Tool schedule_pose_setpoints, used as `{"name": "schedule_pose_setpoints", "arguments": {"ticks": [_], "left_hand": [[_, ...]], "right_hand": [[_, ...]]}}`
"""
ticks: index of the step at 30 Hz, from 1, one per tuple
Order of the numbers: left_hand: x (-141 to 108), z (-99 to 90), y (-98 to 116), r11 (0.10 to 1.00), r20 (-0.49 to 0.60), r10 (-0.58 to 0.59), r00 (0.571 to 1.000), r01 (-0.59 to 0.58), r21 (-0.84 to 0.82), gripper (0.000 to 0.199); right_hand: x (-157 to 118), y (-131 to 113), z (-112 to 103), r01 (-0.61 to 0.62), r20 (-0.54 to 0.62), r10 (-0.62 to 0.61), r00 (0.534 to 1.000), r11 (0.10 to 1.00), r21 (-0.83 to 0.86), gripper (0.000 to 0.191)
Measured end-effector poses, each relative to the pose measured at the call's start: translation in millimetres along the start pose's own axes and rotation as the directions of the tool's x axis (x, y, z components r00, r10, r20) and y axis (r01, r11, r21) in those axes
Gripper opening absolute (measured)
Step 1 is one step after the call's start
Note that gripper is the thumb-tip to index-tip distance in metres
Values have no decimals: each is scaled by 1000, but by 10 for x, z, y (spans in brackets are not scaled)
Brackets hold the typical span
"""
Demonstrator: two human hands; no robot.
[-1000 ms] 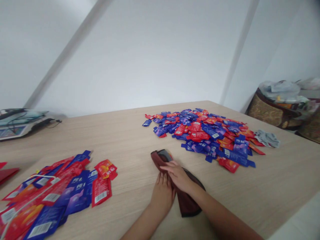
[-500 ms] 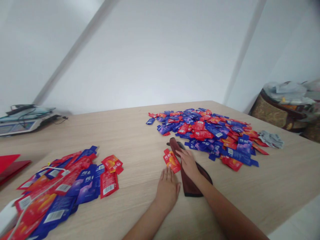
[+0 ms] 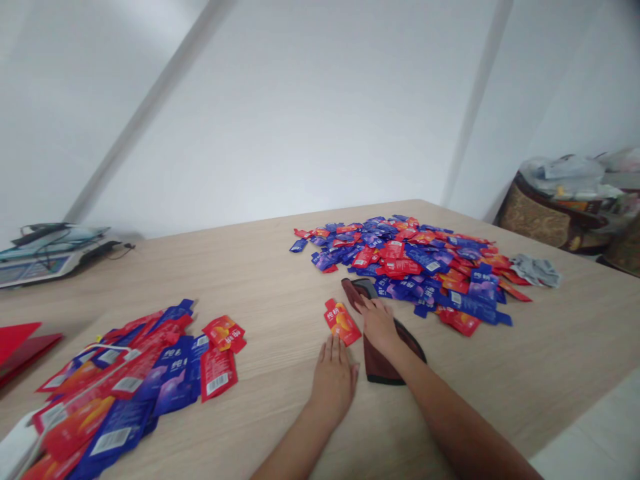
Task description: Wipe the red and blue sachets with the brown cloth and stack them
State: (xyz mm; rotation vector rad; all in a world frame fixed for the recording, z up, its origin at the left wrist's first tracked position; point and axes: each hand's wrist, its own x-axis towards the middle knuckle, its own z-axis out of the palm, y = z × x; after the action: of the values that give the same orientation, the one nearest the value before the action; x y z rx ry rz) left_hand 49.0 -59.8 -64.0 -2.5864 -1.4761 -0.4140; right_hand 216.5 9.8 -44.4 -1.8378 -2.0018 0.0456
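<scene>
My left hand (image 3: pixel 334 379) lies flat on the wooden table, its fingertips at the lower edge of a red packet (image 3: pixel 342 323). Just right of that packet, my right hand (image 3: pixel 379 323) rests on a dark brown cloth piece with black edging (image 3: pixel 381 363), fingers spread over its upper part. The cloth's top end is partly folded, showing a grey side. Behind it spreads a large pile of red and blue packets (image 3: pixel 400 250).
At the left is another heap of packets (image 3: pixel 173 380), with a white cord over it. Red folded material (image 3: pixel 30 350), a white device (image 3: pixel 45 263), a grey cloth (image 3: pixel 536 270) and a patterned chair with bags (image 3: pixel 533 217) surround the work area.
The top of the brown cloth has opened out to the right, showing more of its grey side. My hands have barely moved. The view has shifted slightly.
</scene>
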Motion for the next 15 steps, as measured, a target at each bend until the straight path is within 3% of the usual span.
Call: {"name": "schedule_pose_setpoints", "arguments": {"ticks": [2, 5, 7, 9, 11, 12, 15], "left_hand": [[-14, 12, -14, 999, -25, 4, 1000, -5, -37, 50], [-7, 0, -36, 993, -39, 12, 999, -17, -115, 48], [15, -27, -56, 984, -46, 23, 999, -31, -174, 48], [44, -67, -83, 974, -56, 42, 998, -53, -221, 49], [63, -123, -120, 967, -60, 44, 997, -57, -248, 47], [64, -158, -143, 967, -61, 33, 998, -48, -251, 44], [30, -286, -221, 965, -87, 38, 995, -59, -257, 29]], "right_hand": [[-41, -4, -15, 46, 11, -47, 999, 998, 37, 51], [-73, -40, -20, 126, 27, -136, 990, 961, 247, 50], [-69, -80, -9, 115, 14, -138, 990, 871, 478, 47], [-69, -145, 0, 90, 1, -130, 992, 695, 713, 44], [-90, -238, -4, 92, -8, -165, 986, 509, 856, 42], [-108, -289, -10, 99, -17, -182, 983, 458, 884, 41], [-162, -400, -25, 124, -48, -165, 985, 487, 865, 40]]}}
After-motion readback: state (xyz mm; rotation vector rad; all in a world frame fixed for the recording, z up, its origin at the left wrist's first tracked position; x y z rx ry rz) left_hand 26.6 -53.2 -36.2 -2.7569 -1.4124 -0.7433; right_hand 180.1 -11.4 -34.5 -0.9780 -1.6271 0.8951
